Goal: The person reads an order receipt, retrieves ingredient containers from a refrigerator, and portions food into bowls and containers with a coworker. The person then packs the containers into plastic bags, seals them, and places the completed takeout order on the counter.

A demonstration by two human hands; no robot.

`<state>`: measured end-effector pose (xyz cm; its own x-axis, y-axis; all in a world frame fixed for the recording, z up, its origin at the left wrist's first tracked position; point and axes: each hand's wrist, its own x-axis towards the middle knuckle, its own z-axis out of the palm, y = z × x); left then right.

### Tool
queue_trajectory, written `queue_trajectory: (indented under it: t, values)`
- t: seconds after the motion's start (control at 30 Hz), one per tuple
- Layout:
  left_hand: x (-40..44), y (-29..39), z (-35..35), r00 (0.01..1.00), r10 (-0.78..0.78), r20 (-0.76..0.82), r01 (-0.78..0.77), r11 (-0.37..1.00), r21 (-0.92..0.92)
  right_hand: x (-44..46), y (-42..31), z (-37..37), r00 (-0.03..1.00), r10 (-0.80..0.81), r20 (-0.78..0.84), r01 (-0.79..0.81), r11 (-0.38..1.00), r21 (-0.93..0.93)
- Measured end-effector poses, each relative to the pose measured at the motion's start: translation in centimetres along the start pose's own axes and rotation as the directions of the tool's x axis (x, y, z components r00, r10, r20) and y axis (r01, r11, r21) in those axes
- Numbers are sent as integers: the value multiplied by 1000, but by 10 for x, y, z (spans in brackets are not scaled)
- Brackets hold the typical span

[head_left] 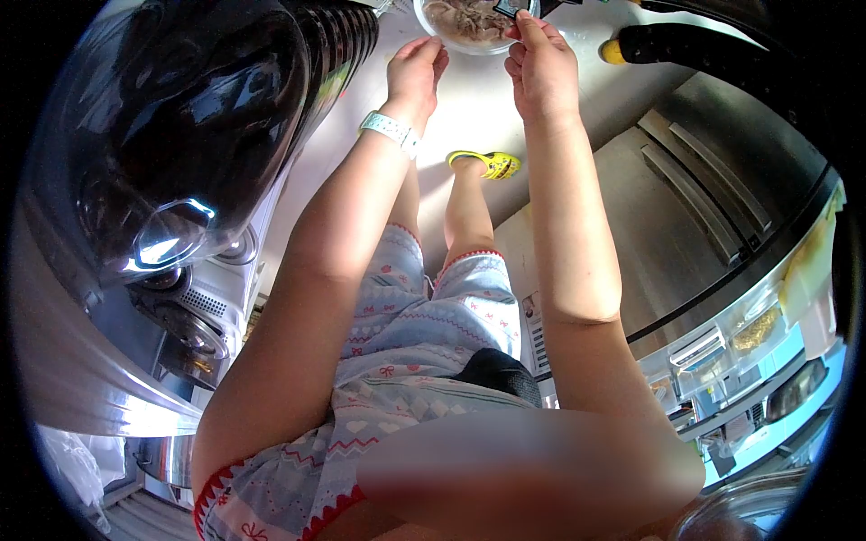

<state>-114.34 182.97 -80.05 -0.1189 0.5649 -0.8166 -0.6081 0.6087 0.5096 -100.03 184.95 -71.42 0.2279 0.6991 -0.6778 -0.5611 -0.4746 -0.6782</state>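
Bowl [475,50] at twelve o'clock already loaded; my right fingers [528,27] pinch a dark object [511,7]; hold of left fingers [424,49], remaining work unclear.

Not possible to read any word, brand, number or sign. Too small and blurred to decipher: dark marks on a narrow pale label [534,325] beside the right forearm. Equally impossible to make out lettering on the small dark object [510,8] in the right hand [546,70].
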Motion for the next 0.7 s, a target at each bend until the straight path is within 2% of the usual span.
queue_trajectory:
  t: [0.57, 0.63, 0.67, 0.7]
  values:
    - [1, 1, 0, 1000, 29, 4, -29, 1000, 6, 9, -2, -11, 998, 8, 68, -11, 999, 44]
    - [2, 1, -1, 1000, 23, 6, -23, 1000, 9, 4, -28, 4, 981, 193, 12, -194, 979, 57]
    - [5, 0, -3, 1000, 21, 6, -21, 1000, 9, 2, -46, 13, 973, 229, -3, -228, 973, 37]
    - [9, -1, -6, 999, 36, 29, -37, 999, 23, 6, -54, 13, 977, 209, 49, -210, 978, 15]
